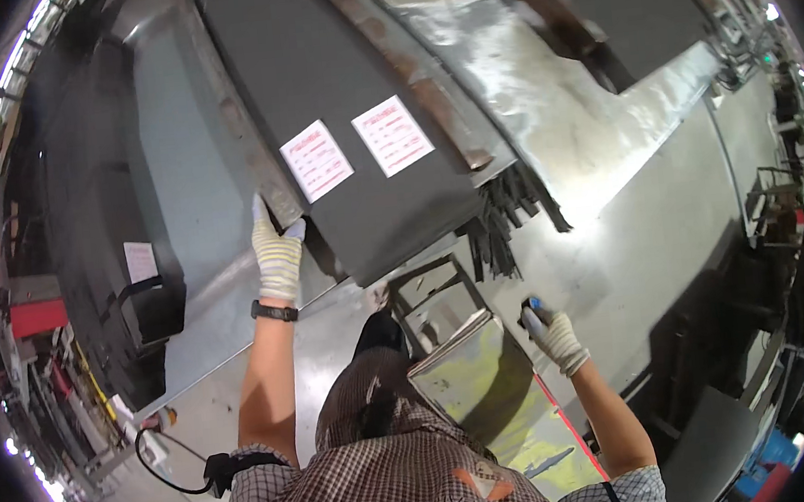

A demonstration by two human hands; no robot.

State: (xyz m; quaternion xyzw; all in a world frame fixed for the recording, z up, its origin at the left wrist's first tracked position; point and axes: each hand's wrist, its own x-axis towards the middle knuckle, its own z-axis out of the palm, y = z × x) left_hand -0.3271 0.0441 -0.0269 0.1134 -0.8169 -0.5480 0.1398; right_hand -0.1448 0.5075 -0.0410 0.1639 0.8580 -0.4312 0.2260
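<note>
My left hand (279,258), in a striped knit glove, grips the near end of a long rusty metal bar (242,145). Its fingers lie along the bar's left side and the thumb is at the tip. Right of that bar is a long stack of dark grey sheet strips (389,215) bearing two white labels with red print (318,160). Lower right, my gloved right hand (558,340) is closed round a small black object with a blue spot (530,308); its kind is not clear. A second rusty bar (415,85) runs along the stack's right side.
Strips and bars rest on a shiny metal table (540,73). Black strip ends (505,217) hang over its edge. Close to my body stands a worn yellow-green board with a red edge (497,387), beside a dark metal frame (435,291). More dark material (97,203) lies far left.
</note>
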